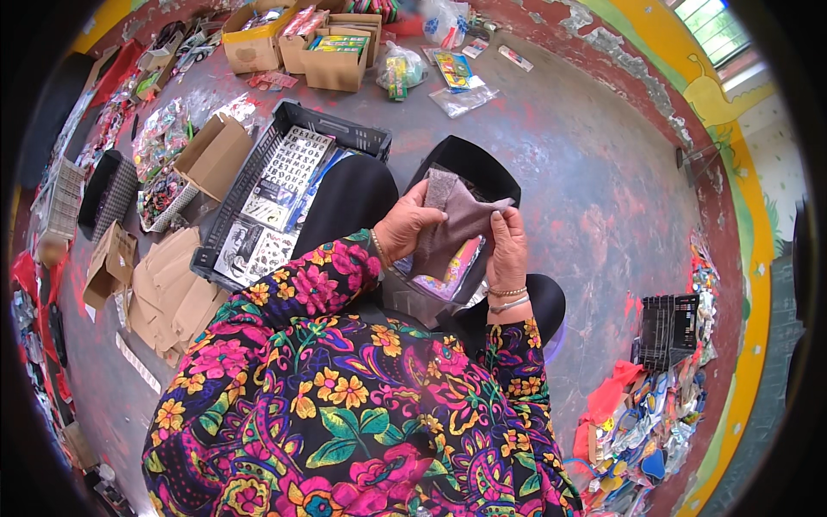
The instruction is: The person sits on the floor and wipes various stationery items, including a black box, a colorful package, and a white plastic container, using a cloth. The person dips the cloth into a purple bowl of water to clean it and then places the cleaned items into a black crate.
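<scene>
A greyish-mauve piece of cloth (450, 226) is stretched between my two hands above a black open container (463, 157). My left hand (403, 226) pinches its left side, thumb on top. My right hand (506, 246) grips the upper right corner between thumb and fingers. The cloth's lower end hangs down over a purple-and-yellow patterned item (450, 274) in the container, hiding part of it. What else the container holds cannot be made out.
Left of my knee stands a black plastic crate (226, 207) with printed sheets. Cardboard boxes (336, 71) stand at the back, flattened cardboard (170, 289) lies at left. A pile of mixed small goods (650, 439) and a dark basket (668, 330) are at right.
</scene>
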A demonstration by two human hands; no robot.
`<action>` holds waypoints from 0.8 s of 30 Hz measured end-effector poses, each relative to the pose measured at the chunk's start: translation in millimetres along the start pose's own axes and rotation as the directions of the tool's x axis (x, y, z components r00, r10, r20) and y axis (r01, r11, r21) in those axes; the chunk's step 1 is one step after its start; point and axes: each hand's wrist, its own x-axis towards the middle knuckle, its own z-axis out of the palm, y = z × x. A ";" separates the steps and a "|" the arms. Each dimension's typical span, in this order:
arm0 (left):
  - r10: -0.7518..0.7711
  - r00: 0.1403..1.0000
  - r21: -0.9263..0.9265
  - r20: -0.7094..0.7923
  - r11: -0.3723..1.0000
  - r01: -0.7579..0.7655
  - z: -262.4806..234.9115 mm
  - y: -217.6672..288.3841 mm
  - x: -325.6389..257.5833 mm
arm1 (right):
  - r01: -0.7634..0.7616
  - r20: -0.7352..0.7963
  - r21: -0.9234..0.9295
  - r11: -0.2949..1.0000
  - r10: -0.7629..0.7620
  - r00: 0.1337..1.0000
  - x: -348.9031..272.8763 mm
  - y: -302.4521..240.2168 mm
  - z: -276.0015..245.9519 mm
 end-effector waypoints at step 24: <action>0.062 0.991 0.160 -0.115 0.986 -0.043 -8.1 2.1 9.7 | 0.097 0.017 -0.530 0.842 -0.104 0.994 -5.9 -23.6 -32.5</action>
